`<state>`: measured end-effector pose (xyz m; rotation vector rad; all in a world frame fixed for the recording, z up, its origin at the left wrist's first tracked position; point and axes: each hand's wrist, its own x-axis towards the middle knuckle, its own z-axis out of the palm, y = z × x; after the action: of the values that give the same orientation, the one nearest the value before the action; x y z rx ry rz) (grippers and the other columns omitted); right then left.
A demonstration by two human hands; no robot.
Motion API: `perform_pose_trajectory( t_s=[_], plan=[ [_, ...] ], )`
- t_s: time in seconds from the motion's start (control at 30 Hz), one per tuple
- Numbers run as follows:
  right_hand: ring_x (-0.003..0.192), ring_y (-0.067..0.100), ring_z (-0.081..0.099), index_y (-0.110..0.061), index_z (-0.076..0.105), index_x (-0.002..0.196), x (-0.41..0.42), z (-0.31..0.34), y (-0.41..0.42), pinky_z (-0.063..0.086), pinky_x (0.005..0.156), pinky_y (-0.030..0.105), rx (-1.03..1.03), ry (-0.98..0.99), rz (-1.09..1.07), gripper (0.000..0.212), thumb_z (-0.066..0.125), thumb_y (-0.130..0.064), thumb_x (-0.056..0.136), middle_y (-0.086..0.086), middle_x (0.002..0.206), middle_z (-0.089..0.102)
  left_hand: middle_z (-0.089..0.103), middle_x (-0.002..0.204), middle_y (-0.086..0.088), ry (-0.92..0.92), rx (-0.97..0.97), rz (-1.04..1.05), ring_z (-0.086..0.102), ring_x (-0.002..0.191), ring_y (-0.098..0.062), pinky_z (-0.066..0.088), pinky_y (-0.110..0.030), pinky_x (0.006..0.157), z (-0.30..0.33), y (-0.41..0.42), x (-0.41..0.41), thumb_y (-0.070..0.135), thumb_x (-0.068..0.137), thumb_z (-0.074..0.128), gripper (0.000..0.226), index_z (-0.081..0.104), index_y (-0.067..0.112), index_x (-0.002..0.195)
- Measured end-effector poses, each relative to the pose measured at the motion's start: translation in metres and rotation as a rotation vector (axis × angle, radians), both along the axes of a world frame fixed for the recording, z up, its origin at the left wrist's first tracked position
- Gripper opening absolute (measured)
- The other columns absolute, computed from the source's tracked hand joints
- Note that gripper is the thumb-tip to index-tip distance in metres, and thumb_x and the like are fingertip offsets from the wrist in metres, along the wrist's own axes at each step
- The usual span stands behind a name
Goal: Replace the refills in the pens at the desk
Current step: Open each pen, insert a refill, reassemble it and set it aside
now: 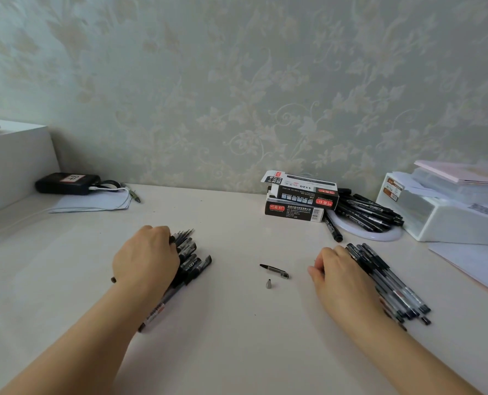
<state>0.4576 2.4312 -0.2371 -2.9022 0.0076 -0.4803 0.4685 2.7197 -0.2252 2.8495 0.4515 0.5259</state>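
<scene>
1. The fingers (163, 233) of the left hand (146, 258) are bent down over a pile of pens (190, 259) on the left side of the desk (237, 337). I cannot tell if they pinch a pen or just rest on the pile.
2. The fingers (317, 270) of the right hand (339, 275) are curled at the near-left edge of another pile of pens (385, 277) on the right. The hand touches the pile, but I cannot tell if it holds one.
3. Between the two hands, on the bare desk, lie a black pen cap (274, 271) and, just near it, a small grey pen tip (268, 283). Nothing touches them.
4. Farther back, by the wall, two pen boxes (300, 199) sit one on top of the other.
5. Just right of the boxes, black markers (368, 213) lie in a heap on a round white plate (379, 236).
6. At the far right stands a white plastic box (448, 220) with papers on top.
7. At the far left, a black device (66, 183) with a white cable sits on a sheet of paper (91, 203).
</scene>
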Motion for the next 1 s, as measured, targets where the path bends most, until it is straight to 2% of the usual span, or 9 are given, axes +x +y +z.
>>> perform_pose_trajectory(
  t_s=[0.1,0.23,0.43,0.57,0.73,0.83,0.9,0.93,1.0],
  plan=[
    [0.086,0.02,0.058,-0.017,0.046,0.097,-0.001,0.003,-0.001,0.043,0.062,0.031,0.038,-0.036,-0.003,0.022,0.057,-0.036,0.095,-0.003,0.103,0.051,0.045,0.089,-0.001,-0.061,0.005,-0.057,0.048,0.074,-0.028,0.037,-0.031,0.058,0.005,-0.012,-0.005,0.029,0.096,0.042,0.021,0.058,0.016,0.095],
    [0.089,0.021,0.058,-0.017,0.048,0.1,-0.001,0.004,-0.008,0.034,0.061,0.028,-0.042,-0.033,-0.08,0.032,0.057,-0.047,0.092,-0.001,0.106,0.052,0.051,0.097,0.005,-0.189,-0.02,-0.331,0.062,0.086,-0.024,0.05,-0.035,0.064,0.005,-0.052,-0.019,0.039,0.095,0.047,0.02,0.06,0.026,0.102],
    [0.09,0.021,0.06,-0.017,0.054,0.098,0.003,-0.001,-0.006,0.038,0.063,0.029,-0.026,0.001,-0.066,0.022,0.05,-0.039,0.099,-0.001,0.108,0.054,0.047,0.093,0.011,-0.075,-0.085,-0.66,0.057,0.079,-0.013,0.048,-0.032,0.063,-0.018,-0.086,-0.03,0.051,0.094,0.046,0.023,0.057,0.032,0.099],
    [0.094,0.02,0.06,-0.017,0.055,0.105,0.005,-0.001,-0.006,0.036,0.063,0.028,-0.072,-0.01,-0.063,0.023,0.047,-0.038,0.1,0.0,0.111,0.053,0.046,0.091,0.012,-0.073,-0.085,-0.692,0.053,0.074,-0.011,0.044,-0.03,0.059,-0.02,-0.082,-0.027,0.052,0.094,0.045,0.023,0.059,0.034,0.101],
    [0.103,0.02,0.056,-0.014,0.052,0.111,0.004,0.0,-0.001,0.04,0.075,0.028,-0.079,0.024,-0.003,0.025,0.04,-0.036,0.103,0.001,0.114,0.051,0.047,0.089,0.013,-0.079,-0.126,-0.703,0.045,0.065,-0.009,0.033,-0.024,0.054,-0.017,-0.081,-0.027,0.049,0.096,0.043,0.019,0.059,0.039,0.096],
    [0.089,0.018,0.051,-0.017,0.046,0.096,0.001,0.003,0.007,0.031,0.069,0.027,0.132,-0.083,0.136,0.016,0.042,-0.031,0.103,-0.003,0.099,0.051,0.049,0.09,0.014,-0.073,-0.156,-0.723,0.045,0.066,-0.007,0.04,-0.027,0.059,-0.017,-0.082,-0.027,0.046,0.097,0.04,0.02,0.059,0.038,0.096],
    [0.079,0.018,0.054,-0.017,0.046,0.091,0.0,0.006,0.01,0.038,0.068,0.031,0.337,-0.122,0.223,0.016,0.047,-0.029,0.101,-0.003,0.087,0.058,0.051,0.09,0.014,-0.072,-0.172,-0.733,0.047,0.068,-0.006,0.044,-0.028,0.062,-0.018,-0.082,-0.026,0.044,0.097,0.04,0.02,0.059,0.038,0.095],
    [0.075,0.014,0.056,-0.016,0.048,0.09,0.0,0.007,0.012,0.041,0.067,0.03,0.426,-0.113,0.26,0.015,0.049,-0.028,0.1,-0.004,0.08,0.06,0.052,0.089,0.014,-0.07,-0.175,-0.735,0.048,0.069,-0.006,0.045,-0.028,0.063,-0.018,-0.082,-0.026,0.043,0.097,0.04,0.019,0.058,0.038,0.095],
    [0.062,0.002,0.055,-0.017,0.054,0.092,0.0,0.007,0.014,0.04,0.058,0.016,0.612,-0.059,0.312,0.01,0.056,-0.026,0.098,-0.005,0.072,0.061,0.053,0.088,0.015,-0.06,-0.181,-0.736,0.05,0.072,-0.005,0.046,-0.029,0.064,-0.02,-0.081,-0.025,0.042,0.097,0.041,0.018,0.058,0.038,0.094]
  ],
)
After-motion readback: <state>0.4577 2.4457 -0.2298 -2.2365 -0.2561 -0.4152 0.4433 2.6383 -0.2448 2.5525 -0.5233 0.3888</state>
